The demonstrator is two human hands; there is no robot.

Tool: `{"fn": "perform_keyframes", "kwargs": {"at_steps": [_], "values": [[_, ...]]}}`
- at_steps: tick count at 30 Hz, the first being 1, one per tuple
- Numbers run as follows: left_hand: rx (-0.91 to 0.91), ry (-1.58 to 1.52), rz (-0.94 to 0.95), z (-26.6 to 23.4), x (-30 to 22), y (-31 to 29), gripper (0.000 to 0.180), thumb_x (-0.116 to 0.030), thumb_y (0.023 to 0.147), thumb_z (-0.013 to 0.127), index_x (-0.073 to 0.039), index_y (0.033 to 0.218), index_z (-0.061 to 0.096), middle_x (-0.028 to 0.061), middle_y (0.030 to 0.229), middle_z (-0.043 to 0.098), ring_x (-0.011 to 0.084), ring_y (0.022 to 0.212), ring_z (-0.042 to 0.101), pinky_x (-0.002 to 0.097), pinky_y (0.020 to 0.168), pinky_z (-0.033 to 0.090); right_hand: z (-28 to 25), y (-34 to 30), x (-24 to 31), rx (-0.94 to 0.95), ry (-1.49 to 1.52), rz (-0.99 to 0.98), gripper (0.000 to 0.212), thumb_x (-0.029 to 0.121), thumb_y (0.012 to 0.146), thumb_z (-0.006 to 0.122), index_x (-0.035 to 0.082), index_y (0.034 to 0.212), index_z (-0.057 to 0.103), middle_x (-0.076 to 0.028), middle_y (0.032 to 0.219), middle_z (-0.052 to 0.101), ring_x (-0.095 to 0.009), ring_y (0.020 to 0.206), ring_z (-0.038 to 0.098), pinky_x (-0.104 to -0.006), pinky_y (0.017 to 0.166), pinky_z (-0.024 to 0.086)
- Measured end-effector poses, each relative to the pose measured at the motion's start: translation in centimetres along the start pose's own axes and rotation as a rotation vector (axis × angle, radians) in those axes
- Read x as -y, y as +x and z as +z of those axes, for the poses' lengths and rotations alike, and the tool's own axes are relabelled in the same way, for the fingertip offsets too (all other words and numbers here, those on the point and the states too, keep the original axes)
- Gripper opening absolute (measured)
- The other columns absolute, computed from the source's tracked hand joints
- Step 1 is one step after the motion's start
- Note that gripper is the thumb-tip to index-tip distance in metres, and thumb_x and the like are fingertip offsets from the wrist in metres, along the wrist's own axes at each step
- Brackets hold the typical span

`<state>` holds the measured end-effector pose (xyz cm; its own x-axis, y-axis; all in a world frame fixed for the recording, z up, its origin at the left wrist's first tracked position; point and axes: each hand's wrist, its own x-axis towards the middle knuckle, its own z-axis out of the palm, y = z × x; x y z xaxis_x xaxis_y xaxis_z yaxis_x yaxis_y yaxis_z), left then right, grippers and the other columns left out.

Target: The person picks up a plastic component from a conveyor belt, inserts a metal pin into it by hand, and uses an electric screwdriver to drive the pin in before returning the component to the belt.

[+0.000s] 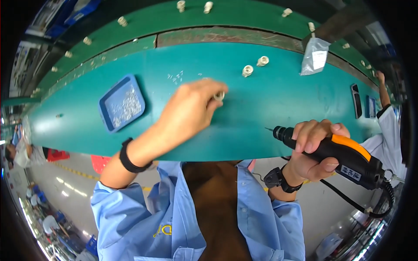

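Over the middle of the green table my left hand [191, 104] pinches a small cream-coloured cylindrical fitting [219, 95] between thumb and fingers; most of it is hidden by the hand. At the right, my right hand [317, 150] is wrapped round a black electric screwdriver [322, 152] with an orange strip. Its thin bit points left, toward the table and apart from the fitting. Two similar cream fittings, one [247, 71] nearer and one [262, 61] farther, stand beyond my hands. Several small screws [176, 78] lie loose just past my left hand.
A blue tray [104, 119] of small metal screws sits at the left. A clear plastic bag [314, 56] hangs over the far edge. More fittings [181, 5] line the green belt [152, 17] beyond. A phone [356, 101] and another person's arm [384, 93] are at the right.
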<state>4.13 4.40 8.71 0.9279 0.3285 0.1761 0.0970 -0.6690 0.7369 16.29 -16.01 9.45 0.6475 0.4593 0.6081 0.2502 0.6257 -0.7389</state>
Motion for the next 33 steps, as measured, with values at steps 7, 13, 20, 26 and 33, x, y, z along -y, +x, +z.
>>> {"fn": "perform_keyframes", "kwargs": {"at_steps": [7, 13, 20, 26, 33], "values": [[-0.098, 0.027, -0.071, 4.3, 2.6, -5.4, 0.023, 0.000, 0.076, 0.062, -0.002, 0.098, 0.061, 0.0128, 0.093, 0.063, 0.0327, 0.085, 0.061, 0.0405, 0.070, 0.051, 3.9, 0.5, -1.3, 0.044, 0.131, -0.014, 0.062, 0.050, 0.086, 0.058, 0.003, 0.124, 0.042, -0.003, 0.069, 0.049, -0.015, 0.052, 0.048, -0.0309, 0.052, 0.041], [-0.049, 0.085, -0.047, 4.2, 2.4, -5.7, 0.028, 0.000, 0.076, 0.060, -0.001, 0.103, 0.056, 0.0128, 0.094, 0.062, 0.0320, 0.087, 0.060, 0.0411, 0.070, 0.051, 5.7, 2.0, -4.2, 0.073, 0.125, 0.019, 0.055, 0.050, 0.090, 0.046, 0.005, 0.123, 0.045, -0.002, 0.069, 0.047, -0.014, 0.053, 0.044, -0.0332, 0.056, 0.040], [-0.070, 0.146, 0.000, 3.1, 2.0, -6.5, 0.051, -0.004, 0.072, 0.068, -0.003, 0.119, 0.049, 0.0138, 0.101, 0.061, 0.0328, 0.089, 0.060, 0.0414, 0.071, 0.051, 7.5, 3.8, -5.6, 0.011, 0.158, 0.014, 0.055, 0.038, 0.086, 0.059, 0.000, 0.122, 0.042, -0.004, 0.068, 0.050, -0.016, 0.053, 0.049, -0.0321, 0.056, 0.044], [-0.087, -0.084, -0.198, 0.0, 0.9, -7.9, 0.051, -0.006, 0.075, 0.070, -0.005, 0.122, 0.052, 0.0111, 0.107, 0.062, 0.0255, 0.085, 0.062, 0.0363, 0.073, 0.051, 9.2, 5.2, -9.3, 0.023, 0.253, -0.023, 0.050, 0.032, 0.087, 0.058, -0.002, 0.120, 0.042, -0.005, 0.068, 0.051, -0.016, 0.054, 0.050, -0.0325, 0.056, 0.045], [-0.346, -0.375, -0.391, -1.6, 4.1, -7.7, 0.031, -0.009, 0.076, 0.073, 0.001, 0.104, 0.063, 0.0082, 0.094, 0.062, 0.0140, 0.069, 0.055, 0.0260, 0.060, 0.045, 9.9, 5.2, -13.1, 0.095, 0.025, 0.074, 0.044, 0.038, 0.090, 0.052, 0.005, 0.119, 0.046, -0.003, 0.069, 0.049, -0.016, 0.057, 0.047, -0.0365, 0.060, 0.042]]}}
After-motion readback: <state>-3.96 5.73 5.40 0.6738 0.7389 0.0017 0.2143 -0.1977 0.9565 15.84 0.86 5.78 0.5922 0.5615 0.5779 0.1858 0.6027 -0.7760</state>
